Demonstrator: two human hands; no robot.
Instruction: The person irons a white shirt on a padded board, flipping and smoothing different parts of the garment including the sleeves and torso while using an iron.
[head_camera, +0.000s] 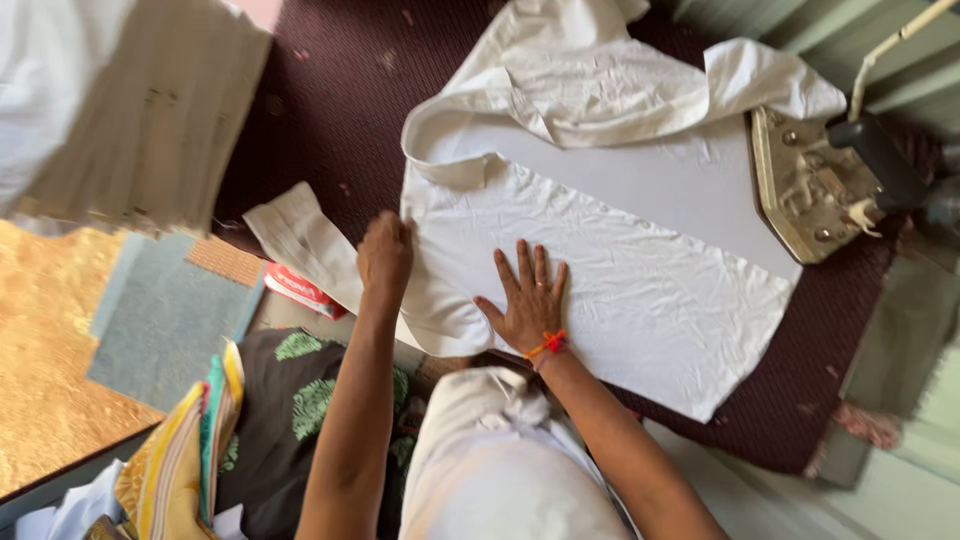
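A white shirt (620, 230) lies spread on a dark maroon ironing pad (330, 110), its collar and upper part bunched at the far end. My right hand (528, 297) rests flat on the cloth with fingers spread; an orange thread band circles the wrist. My left hand (385, 255) is curled over the shirt's near left edge, beside the white sleeve (300, 245) that trails off to the left. Whether its fingers pinch the fabric is hidden.
A metal iron (815, 180) with a black handle stands tipped on its side at the right of the pad. Folded pale cloths (150, 110) are stacked at the upper left. A small red packet (300, 290), grey and gold fabrics and a dark green-print cloth (290, 400) lie at the lower left.
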